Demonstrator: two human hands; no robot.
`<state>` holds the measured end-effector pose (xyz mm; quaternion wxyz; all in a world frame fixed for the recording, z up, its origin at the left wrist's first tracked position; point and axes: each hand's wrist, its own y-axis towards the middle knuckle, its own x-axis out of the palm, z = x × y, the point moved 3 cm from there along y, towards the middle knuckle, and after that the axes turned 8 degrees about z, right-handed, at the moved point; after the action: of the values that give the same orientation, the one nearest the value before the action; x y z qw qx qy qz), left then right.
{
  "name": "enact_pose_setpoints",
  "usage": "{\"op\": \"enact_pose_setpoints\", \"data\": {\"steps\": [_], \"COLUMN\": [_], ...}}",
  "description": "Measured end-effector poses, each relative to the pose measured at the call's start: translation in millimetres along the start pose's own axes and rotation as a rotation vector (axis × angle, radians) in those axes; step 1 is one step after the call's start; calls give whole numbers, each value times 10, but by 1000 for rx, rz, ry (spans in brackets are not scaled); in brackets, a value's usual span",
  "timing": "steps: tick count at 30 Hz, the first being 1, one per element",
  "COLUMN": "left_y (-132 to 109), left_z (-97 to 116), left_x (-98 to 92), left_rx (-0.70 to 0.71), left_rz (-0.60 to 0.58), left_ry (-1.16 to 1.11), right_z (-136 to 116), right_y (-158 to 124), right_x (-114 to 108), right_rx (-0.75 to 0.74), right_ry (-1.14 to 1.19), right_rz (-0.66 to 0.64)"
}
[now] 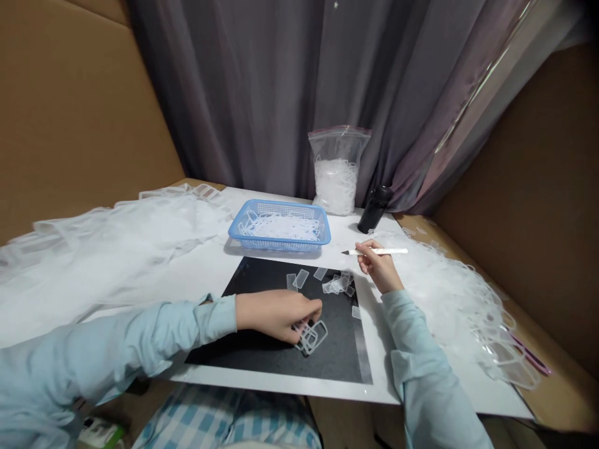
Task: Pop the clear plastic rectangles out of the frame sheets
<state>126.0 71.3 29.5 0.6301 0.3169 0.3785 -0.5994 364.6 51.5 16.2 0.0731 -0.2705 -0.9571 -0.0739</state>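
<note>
Head view: left hand (281, 312) sits over the black mat (262, 365), fingers curled and gripping a small cluster of translucent plastic frames (317, 338), rounded rectangles, overlapping, sticking out past thumb and index; some fingertips hidden. Right hand (380, 268) is up right of the mat, fingers closed around a white pen-shaped tool (392, 251), dark pointed tip toward the left, roughly level. Small clear rectangular pieces (339, 284) lie on the mat's far right part, some overlapping, one at the right edge. Mat is on a white tabletop (206, 274). Beyond it: blue mesh basket (281, 244) with white frames inside; behind that, an upright zip-top bag (339, 144) part-filled with white frames, reddish strip at the top; black cylindrical bottle (373, 212) right of the bag, tilted in view. Big heap of translucent frames (126, 249) on the left, another loose pile (444, 299) on the right, purple-handled item (531, 357) at its near edge. White-and-green pack (98, 432) low left, below the table; markings too blurred to read.
</note>
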Motion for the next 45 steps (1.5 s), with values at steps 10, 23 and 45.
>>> {"op": "enact_pose_setpoints", "data": {"steps": [10, 23, 45], "left_y": [24, -40, -70], "left_z": [-196, -519, -289], "left_x": [-391, -843, -289], "left_rx": [-91, -136, 50], "left_rz": [69, 256, 138], "left_ry": [-242, -371, 34], "right_z": [17, 15, -10], "right_y": [62, 33, 13], "right_x": [-75, -57, -19], "right_rx": [5, 11, 25], "right_ry": [75, 68, 37], "right_rz": [90, 76, 54]}}
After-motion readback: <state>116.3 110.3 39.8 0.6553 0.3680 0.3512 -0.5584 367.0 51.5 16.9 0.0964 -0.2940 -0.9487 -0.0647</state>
